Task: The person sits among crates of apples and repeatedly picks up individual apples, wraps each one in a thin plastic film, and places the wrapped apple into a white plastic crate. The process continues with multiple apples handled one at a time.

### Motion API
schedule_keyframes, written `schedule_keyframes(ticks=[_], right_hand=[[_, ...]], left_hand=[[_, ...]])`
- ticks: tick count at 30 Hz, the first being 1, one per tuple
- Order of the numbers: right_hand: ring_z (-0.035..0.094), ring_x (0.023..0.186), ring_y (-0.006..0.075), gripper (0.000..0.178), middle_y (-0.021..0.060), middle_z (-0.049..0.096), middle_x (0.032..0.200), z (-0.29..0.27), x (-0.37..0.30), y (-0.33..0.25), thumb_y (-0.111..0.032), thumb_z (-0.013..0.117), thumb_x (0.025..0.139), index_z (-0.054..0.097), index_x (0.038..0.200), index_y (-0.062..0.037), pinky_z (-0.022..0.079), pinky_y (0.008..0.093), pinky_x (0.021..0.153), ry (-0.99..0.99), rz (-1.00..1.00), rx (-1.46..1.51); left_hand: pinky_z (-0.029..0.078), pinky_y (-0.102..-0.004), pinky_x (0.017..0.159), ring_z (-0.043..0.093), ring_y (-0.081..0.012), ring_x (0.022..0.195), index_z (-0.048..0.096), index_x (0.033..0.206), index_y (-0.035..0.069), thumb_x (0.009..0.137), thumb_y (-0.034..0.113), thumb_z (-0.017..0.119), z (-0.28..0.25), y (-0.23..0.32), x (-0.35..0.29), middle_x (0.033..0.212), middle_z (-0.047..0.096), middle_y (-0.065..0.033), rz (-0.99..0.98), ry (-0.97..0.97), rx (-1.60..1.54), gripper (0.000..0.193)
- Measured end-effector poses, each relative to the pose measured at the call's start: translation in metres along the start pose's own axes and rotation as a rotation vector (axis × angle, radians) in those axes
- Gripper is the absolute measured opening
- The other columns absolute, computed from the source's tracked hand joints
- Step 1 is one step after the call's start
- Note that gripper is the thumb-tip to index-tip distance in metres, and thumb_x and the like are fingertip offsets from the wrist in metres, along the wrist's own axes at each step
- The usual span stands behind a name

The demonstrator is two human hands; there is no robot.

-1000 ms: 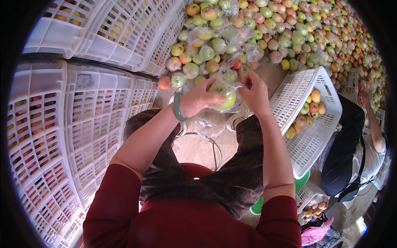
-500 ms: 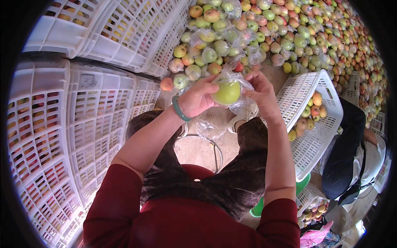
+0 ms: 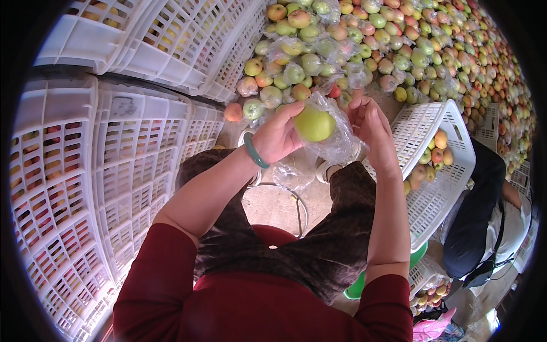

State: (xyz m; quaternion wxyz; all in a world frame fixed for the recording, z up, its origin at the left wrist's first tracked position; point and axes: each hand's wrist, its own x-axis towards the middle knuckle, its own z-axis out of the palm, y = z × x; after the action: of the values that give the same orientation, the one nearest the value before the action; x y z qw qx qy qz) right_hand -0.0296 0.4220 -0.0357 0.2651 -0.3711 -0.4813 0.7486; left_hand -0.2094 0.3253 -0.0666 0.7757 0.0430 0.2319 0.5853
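Observation:
A yellow-green apple (image 3: 314, 123) is in my left hand (image 3: 279, 134), with the thumb and fingers around its left side. A clear plastic bag (image 3: 337, 137) hangs off the apple's right side and spreads below it. My right hand (image 3: 371, 130) has its fingers curled at the bag's right edge, apart from the apple; part of its grip is hidden. A green bangle circles my left wrist. Just beyond my hands lies a heap of apples (image 3: 312, 64), many in clear bags.
White slatted crates (image 3: 139, 105) full of apples are stacked on the left. On my right a tilted white crate (image 3: 427, 211) holds several apples. Another person (image 3: 490, 211) crouches at the far right. A loose plastic bag (image 3: 290, 175) lies on the floor between my feet.
The bag has come away from the apple's front and now trails to its right. My right hand has moved slightly right, away from the apple; my left still holds it.

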Motion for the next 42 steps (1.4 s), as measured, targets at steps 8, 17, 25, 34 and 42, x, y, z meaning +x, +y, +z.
schedule_keyframes(ticks=[8,17,25,34,42], right_hand=[[0.043,0.071,0.0026,0.019,-0.0052,0.05,0.076,0.005,0.001,0.023,-0.017,0.065,0.085,0.054,0.092,-0.0034,0.035,0.0176,0.062,-0.113,-0.076,-0.267],[0.045,0.068,0.0024,0.011,-0.0035,0.054,0.075,0.002,0.015,0.041,-0.01,0.059,0.087,0.056,0.089,0.0003,0.037,0.0185,0.059,0.018,-0.014,-0.236],[0.05,0.075,0.0074,0.018,0.0011,0.056,0.081,-0.02,0.02,0.076,-0.009,0.062,0.081,0.058,0.096,0.0001,0.042,0.0229,0.067,-0.163,0.162,-0.363],[0.052,0.078,0.0121,0.041,0.0047,0.054,0.09,-0.024,-0.006,0.008,-0.016,0.072,0.074,0.053,0.108,-0.0032,0.045,0.0251,0.071,0.237,-0.143,-0.537],[0.056,0.079,0.0164,0.053,0.0079,0.055,0.096,0.015,-0.009,0.035,-0.024,0.074,0.07,0.047,0.111,-0.0057,0.047,0.0306,0.07,0.045,-0.03,-0.367]], left_hand=[[0.041,-0.0323,0.094,0.052,-0.0157,0.109,0.042,0.124,0.005,0.087,0.025,0.058,-0.009,-0.003,0.0,0.117,0.053,-0.0055,0.058,0.024,0.375,0.044],[0.039,-0.0315,0.095,0.05,-0.0151,0.109,0.029,0.133,0.006,0.066,0.018,0.078,-0.006,-0.007,0.0,0.117,0.049,-0.0045,0.049,-0.046,0.547,0.084],[0.037,-0.0332,0.099,0.048,-0.0163,0.112,0.023,0.141,0.008,0.063,0.009,0.08,0.005,-0.002,-0.001,0.122,0.048,-0.0057,0.029,-0.209,0.555,0.097],[0.038,-0.0306,0.098,0.046,-0.0165,0.116,0.033,0.136,0.006,0.063,0.003,0.079,-0.011,-0.007,0.009,0.128,0.044,-0.007,0.287,-0.01,0.97,0.086],[0.037,-0.0299,0.098,0.045,-0.017,0.117,0.034,0.136,0.004,0.063,0.002,0.077,0.009,-0.017,0.009,0.132,0.043,-0.0087,0.612,0.05,1.537,0.085]])
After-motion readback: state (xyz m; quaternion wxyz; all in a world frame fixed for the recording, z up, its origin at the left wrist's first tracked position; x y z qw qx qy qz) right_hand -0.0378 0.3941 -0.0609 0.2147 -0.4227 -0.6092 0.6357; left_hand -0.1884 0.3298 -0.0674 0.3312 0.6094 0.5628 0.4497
